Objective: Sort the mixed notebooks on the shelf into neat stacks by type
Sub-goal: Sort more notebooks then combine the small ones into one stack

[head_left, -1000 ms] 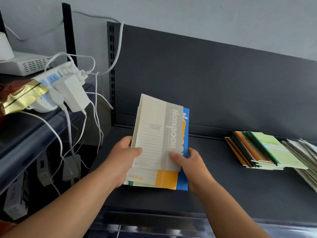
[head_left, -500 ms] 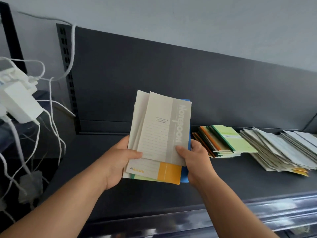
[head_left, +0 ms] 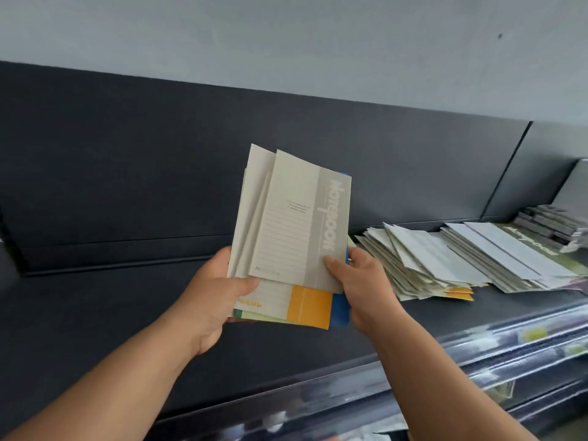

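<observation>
I hold a small stack of notebooks upright above the dark shelf (head_left: 111, 313). The front one is a grey notebook (head_left: 296, 224) with "Notebook" printed along its spine side. Behind it show an orange-and-white notebook (head_left: 305, 305), a green one (head_left: 254, 316) and a blue one (head_left: 339, 308). My left hand (head_left: 213, 300) grips the stack's lower left edge, thumb on the front. My right hand (head_left: 359, 281) pinches the grey notebook's lower right corner. A messy pile of grey notebooks (head_left: 423, 259) lies on the shelf to the right.
Further right lies another fanned pile of pale notebooks (head_left: 515, 253), then a dark stack (head_left: 553, 227) at the far right. The shelf's back panel (head_left: 159, 154) rises behind. Blurred lower shelves with price strips (head_left: 509, 338) run below the front edge.
The view has swung right: the cables and plugs on the left are gone and the green-and-orange stack is now hidden behind my hands. Both hands keep the same hold on the notebooks.
</observation>
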